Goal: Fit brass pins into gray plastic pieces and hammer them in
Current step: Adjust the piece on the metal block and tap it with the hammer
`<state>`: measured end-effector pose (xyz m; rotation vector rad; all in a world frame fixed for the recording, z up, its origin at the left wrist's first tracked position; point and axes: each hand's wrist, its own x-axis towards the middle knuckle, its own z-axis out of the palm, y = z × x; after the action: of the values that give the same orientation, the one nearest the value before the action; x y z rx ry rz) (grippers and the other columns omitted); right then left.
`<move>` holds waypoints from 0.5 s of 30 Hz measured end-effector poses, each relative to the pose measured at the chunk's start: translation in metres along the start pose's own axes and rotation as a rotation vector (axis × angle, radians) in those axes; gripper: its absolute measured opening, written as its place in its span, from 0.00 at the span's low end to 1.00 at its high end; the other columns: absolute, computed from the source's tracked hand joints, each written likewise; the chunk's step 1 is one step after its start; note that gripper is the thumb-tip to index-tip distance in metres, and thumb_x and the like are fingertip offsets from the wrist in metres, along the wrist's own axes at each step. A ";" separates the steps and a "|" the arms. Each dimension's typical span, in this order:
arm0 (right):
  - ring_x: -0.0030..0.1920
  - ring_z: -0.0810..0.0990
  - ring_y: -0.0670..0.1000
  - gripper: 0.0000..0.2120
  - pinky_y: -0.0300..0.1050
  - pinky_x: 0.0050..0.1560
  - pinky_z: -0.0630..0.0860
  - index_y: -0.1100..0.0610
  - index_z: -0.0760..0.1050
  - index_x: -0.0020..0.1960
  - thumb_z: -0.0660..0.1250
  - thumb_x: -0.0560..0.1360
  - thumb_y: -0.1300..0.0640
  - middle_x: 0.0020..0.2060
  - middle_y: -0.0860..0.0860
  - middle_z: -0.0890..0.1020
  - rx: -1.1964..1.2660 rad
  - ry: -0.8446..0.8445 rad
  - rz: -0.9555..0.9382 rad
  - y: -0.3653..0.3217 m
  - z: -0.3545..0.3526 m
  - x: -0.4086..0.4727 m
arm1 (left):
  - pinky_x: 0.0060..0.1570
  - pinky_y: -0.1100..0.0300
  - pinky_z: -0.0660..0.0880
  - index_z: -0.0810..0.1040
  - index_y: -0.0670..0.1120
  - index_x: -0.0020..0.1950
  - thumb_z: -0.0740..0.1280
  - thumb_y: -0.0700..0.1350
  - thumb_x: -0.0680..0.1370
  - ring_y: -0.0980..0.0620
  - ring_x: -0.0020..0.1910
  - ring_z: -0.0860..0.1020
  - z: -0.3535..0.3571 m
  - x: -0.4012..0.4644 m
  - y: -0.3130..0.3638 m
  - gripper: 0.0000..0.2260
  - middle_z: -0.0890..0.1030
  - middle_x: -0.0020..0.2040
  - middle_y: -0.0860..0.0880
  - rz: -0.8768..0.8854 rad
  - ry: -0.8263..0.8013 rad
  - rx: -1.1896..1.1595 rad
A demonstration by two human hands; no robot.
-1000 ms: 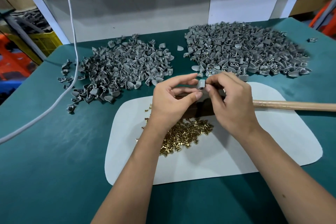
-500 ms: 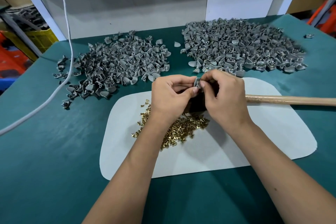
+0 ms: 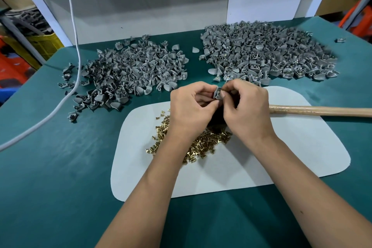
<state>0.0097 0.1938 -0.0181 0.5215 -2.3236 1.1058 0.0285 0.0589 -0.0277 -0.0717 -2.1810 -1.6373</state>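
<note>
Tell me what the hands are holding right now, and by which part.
Both hands pinch one gray plastic piece: the left hand by its left side, the right hand fingertips at its right edge. Whether a pin is there cannot be told.

My left hand (image 3: 190,109) and right hand (image 3: 246,110) are bare, with no gloves, rings or watch on them. Both my forearms are uncovered right to the near edge of view. My fingernails are short and plain.

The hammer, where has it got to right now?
In the head view its wooden handle lies across the right side of the white mat, running off the right edge; its head is hidden behind the right hand.
</note>
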 end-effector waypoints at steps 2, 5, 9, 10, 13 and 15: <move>0.41 0.80 0.52 0.03 0.47 0.46 0.76 0.61 0.82 0.45 0.69 0.75 0.64 0.40 0.53 0.84 -0.009 -0.015 -0.006 0.001 -0.003 0.003 | 0.46 0.62 0.83 0.86 0.44 0.50 0.76 0.32 0.71 0.56 0.41 0.85 0.002 0.000 -0.001 0.11 0.87 0.42 0.51 0.049 0.021 0.050; 0.42 0.80 0.50 0.04 0.44 0.48 0.75 0.59 0.84 0.48 0.70 0.78 0.61 0.41 0.51 0.85 0.023 -0.127 -0.036 0.003 -0.014 0.009 | 0.50 0.57 0.83 0.86 0.45 0.53 0.77 0.36 0.72 0.58 0.43 0.85 0.000 0.001 -0.004 0.11 0.87 0.45 0.53 0.074 0.046 0.112; 0.44 0.80 0.46 0.05 0.30 0.47 0.71 0.55 0.84 0.52 0.69 0.79 0.60 0.42 0.47 0.84 -0.030 -0.250 0.024 0.021 -0.045 0.026 | 0.55 0.54 0.82 0.85 0.44 0.59 0.72 0.42 0.76 0.55 0.48 0.85 -0.001 0.002 -0.001 0.12 0.86 0.49 0.52 0.100 0.085 0.200; 0.43 0.80 0.46 0.07 0.30 0.45 0.71 0.53 0.83 0.51 0.70 0.78 0.63 0.41 0.45 0.83 -0.092 -0.317 0.058 0.029 -0.056 0.033 | 0.55 0.55 0.80 0.86 0.44 0.58 0.71 0.43 0.77 0.55 0.48 0.84 -0.002 0.002 0.000 0.12 0.86 0.48 0.52 0.132 0.079 0.233; 0.44 0.80 0.49 0.08 0.40 0.44 0.71 0.50 0.82 0.49 0.73 0.74 0.62 0.40 0.43 0.82 -0.375 -0.612 0.122 0.054 -0.082 0.044 | 0.55 0.59 0.74 0.88 0.48 0.54 0.72 0.44 0.78 0.54 0.51 0.78 -0.006 0.004 -0.001 0.07 0.83 0.45 0.54 0.210 0.043 0.383; 0.43 0.80 0.50 0.08 0.43 0.44 0.72 0.50 0.81 0.49 0.76 0.72 0.56 0.39 0.41 0.81 -0.457 -0.735 0.148 0.062 -0.086 0.042 | 0.57 0.63 0.69 0.88 0.50 0.51 0.75 0.46 0.76 0.52 0.55 0.75 -0.009 0.006 -0.003 0.05 0.82 0.46 0.55 0.187 0.020 0.418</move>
<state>-0.0332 0.2939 0.0154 0.6566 -3.1670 0.4230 0.0250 0.0486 -0.0264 -0.1333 -2.3720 -1.0559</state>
